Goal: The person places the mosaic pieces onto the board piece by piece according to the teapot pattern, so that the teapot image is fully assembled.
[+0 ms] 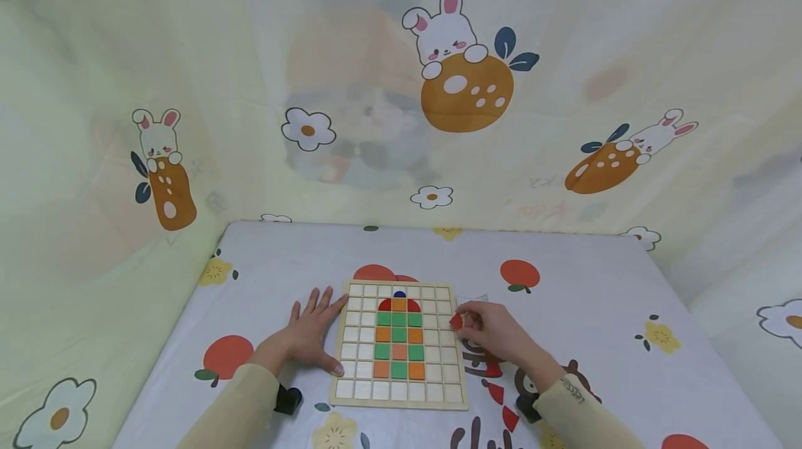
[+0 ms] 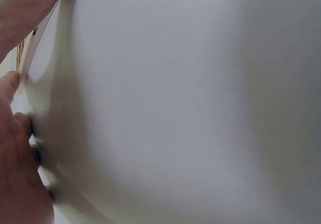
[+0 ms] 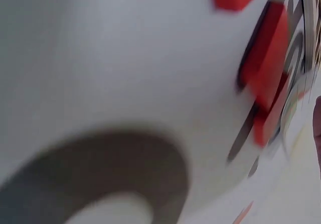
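A square wooden grid board (image 1: 399, 404) lies on the table, its cells mostly bare. Coloured pieces fill a middle block: green, orange and pinkish squares (image 1: 399, 351), two red quarter-rounds (image 1: 385, 305) beside an orange square, and a blue half-round (image 1: 399, 294) at the top. My left hand (image 1: 307, 335) lies spread along the board's left edge, thumb and forefinger touching the frame. Just off the right edge, my right hand (image 1: 491, 327) pinches a small red piece (image 1: 457, 322) between thumb and fingers. In the left wrist view, fingers (image 2: 15, 158) show beside the board's edge.
Several loose red pieces (image 1: 496, 392) lie on the cloth right of the board; the right wrist view shows red pieces (image 3: 268, 58) close up. Something clear (image 1: 471, 298) lies behind my right hand. The tablecloth (image 1: 595, 296) carries printed fruit and flowers; a printed curtain (image 1: 363, 212) hangs behind.
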Demonstrator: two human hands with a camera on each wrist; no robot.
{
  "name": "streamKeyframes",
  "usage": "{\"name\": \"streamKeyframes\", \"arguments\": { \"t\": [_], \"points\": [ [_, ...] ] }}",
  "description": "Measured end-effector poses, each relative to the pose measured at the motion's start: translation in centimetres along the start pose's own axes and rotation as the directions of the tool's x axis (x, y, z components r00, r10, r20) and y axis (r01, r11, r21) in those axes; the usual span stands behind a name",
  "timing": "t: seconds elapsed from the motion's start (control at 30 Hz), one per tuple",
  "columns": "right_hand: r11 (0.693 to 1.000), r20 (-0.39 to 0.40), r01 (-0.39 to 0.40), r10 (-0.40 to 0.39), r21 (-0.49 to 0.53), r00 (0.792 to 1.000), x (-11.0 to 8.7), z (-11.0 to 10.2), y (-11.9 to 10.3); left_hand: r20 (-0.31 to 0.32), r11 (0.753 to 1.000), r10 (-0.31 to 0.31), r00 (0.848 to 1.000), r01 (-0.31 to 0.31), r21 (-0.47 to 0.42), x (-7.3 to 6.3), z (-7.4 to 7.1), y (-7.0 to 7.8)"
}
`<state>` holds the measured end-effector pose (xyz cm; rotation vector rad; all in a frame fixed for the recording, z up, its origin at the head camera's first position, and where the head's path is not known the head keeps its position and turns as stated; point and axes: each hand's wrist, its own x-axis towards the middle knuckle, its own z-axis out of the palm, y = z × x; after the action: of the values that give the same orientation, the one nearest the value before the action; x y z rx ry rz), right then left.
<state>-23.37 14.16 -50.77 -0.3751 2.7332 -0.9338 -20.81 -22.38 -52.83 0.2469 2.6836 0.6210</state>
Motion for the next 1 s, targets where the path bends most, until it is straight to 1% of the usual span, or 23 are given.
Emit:
{"name": "streamKeyframes", "arguments": {
  "t": [0.13, 0.27, 0.47, 0.7, 1.0],
  "points": [
    [1.000, 0.010, -0.019, 0.019, -0.001, 1.000, 0.8, 0.8, -0.8, 0.006, 1.000, 0.001, 1.000, -0.001, -0.004, 0.0, 0.0, 0.1],
    [1.000, 0.027, -0.019, 0.019, -0.014, 0.999, 1.5, 1.3, -1.8, 0.007, 1.000, 0.002, 1.000, -0.002, -0.007, -0.1, -0.1, 0.1],
    [0.997, 0.069, 0.000, 0.006, -0.082, 0.998, 2.3, 1.6, -3.1, 0.008, 1.000, -0.003, 1.000, 0.003, -0.002, -0.2, -0.2, 0.3],
    [0.994, 0.135, -0.008, 0.023, -0.111, 0.991, 2.9, 1.9, -3.6, 0.011, 1.000, -0.002, 1.000, 0.003, -0.005, -0.2, -0.2, 0.3],
    [0.992, 0.163, 0.000, 0.021, -0.126, 0.986, 3.3, 1.9, -4.0, 0.010, 1.000, -0.005, 1.000, 0.005, -0.009, -0.1, -0.1, 0.2]
  ]
}}
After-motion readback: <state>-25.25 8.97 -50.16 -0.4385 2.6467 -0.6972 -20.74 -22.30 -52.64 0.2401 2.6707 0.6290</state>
